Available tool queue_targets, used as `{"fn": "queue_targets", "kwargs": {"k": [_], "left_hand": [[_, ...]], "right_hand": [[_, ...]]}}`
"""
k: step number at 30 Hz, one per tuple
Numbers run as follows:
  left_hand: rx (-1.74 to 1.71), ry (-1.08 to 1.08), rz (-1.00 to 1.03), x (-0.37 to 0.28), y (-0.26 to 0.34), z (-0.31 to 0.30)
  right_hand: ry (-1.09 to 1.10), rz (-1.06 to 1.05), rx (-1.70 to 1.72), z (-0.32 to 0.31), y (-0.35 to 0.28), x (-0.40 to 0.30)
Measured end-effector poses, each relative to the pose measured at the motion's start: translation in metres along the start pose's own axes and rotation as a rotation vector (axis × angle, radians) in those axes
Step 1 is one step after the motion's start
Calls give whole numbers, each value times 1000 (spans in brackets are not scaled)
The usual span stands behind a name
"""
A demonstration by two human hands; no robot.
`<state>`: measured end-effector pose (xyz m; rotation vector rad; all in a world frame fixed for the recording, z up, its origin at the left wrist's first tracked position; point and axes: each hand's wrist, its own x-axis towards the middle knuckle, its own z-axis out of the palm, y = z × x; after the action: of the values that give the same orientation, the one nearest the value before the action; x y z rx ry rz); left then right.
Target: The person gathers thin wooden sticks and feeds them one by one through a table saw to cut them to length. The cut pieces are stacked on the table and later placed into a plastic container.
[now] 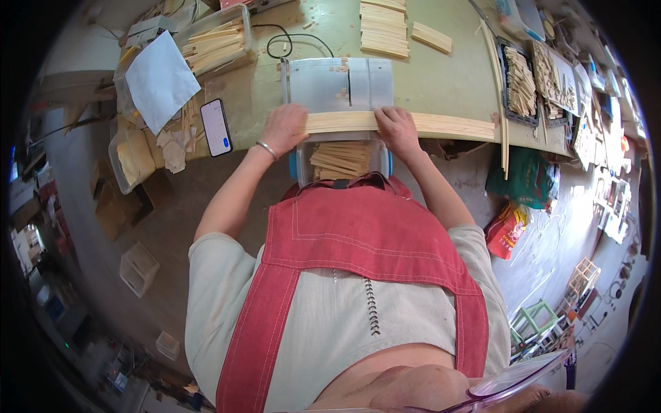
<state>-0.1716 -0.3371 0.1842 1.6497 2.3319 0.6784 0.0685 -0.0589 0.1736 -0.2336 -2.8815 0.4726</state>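
Note:
A bundle of long, pale wooden strips point(343, 122) lies crosswise along the near edge of a small table saw's metal top point(320, 85). My left hand point(286, 126), with a bangle at the wrist, grips the strips' left end. Around the same bundle, left of its middle, the fingers of my right hand point(397, 126) are closed; the strips run on past it to the right. A dark narrow slot point(350, 88) cuts the metal top beyond the strips, with small wood chips beside it. Below the table edge, a clear plastic bin point(305, 162) holds many short wooden sticks point(341, 160).
On the green tabletop point(439, 77) are stacked wooden slats point(383, 28), a loose slat piece point(431, 37) and a black cable point(294, 36). A phone point(217, 127) and white paper point(161, 82) lie left. Long strips point(500, 98) and a black crate point(508, 113) of sticks stand right.

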Motion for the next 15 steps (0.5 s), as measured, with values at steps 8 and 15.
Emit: {"fn": "queue_targets", "kwargs": {"k": [8,15], "left_hand": [[98,30,-28,1,8,-28],[42,-24,47,20,33,11]], "right_hand": [[-49,37,31,-8,-9,3],[-26,23,11,-3,-3,-2]]}}
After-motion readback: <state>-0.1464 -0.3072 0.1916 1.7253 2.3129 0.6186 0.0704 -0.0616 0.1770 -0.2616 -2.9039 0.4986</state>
